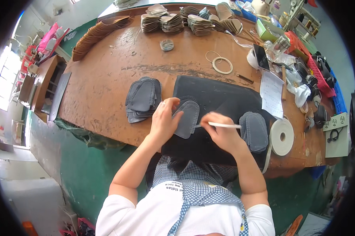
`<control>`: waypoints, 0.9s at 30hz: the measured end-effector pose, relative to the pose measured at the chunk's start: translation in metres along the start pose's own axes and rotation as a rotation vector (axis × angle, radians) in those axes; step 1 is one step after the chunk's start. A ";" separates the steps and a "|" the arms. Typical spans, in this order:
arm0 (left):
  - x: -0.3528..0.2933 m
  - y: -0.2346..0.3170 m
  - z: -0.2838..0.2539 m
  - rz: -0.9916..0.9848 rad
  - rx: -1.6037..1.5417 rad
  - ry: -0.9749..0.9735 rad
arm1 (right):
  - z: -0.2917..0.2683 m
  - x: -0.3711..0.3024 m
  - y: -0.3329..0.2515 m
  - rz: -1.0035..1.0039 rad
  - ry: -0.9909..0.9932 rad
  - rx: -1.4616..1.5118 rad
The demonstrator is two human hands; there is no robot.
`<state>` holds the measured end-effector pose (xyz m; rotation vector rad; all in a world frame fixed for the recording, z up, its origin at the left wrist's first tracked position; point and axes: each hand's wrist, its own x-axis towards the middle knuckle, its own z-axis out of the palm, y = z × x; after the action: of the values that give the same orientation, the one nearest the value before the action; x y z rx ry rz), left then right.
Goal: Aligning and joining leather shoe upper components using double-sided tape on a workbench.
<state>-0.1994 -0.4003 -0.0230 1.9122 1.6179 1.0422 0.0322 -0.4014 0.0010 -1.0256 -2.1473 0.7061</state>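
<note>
A dark grey, rounded shoe-upper piece (188,120) with a stitched or punched border lies on a black mat (220,94). My left hand (165,118) holds its left edge, thumb on the piece and fingers curled near its top. My right hand (220,131) is closed around a slim white stick-like tool (226,125), whose pale tip reaches the piece's right edge. Whether it is a brush or a pen I cannot tell. Beneath the piece, part of another similar one shows. Stacks of like pieces sit left (142,96) and right (254,131) of my hands.
A white tape roll (282,137) stands right of the mat, below a written sheet (272,94) and a phone (261,57). A hammer (283,80), tape rings (222,65) and clear tape (167,45) lie farther off. Stacked insoles (171,23) and a long brown row (97,37) line the back.
</note>
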 end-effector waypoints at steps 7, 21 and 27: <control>0.029 -0.011 0.025 -0.018 0.187 -0.144 | 0.051 0.063 0.055 -0.164 0.118 -0.462; 0.017 -0.002 0.011 0.048 0.091 -0.094 | 0.058 0.021 0.021 -0.311 0.268 -0.476; 0.001 0.004 -0.003 -0.259 -0.541 -0.283 | 0.048 0.021 -0.005 -0.527 0.360 -0.462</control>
<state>-0.1991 -0.4005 -0.0183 1.3773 1.2254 0.9305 -0.0163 -0.3961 -0.0195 -0.6781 -2.1522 -0.2189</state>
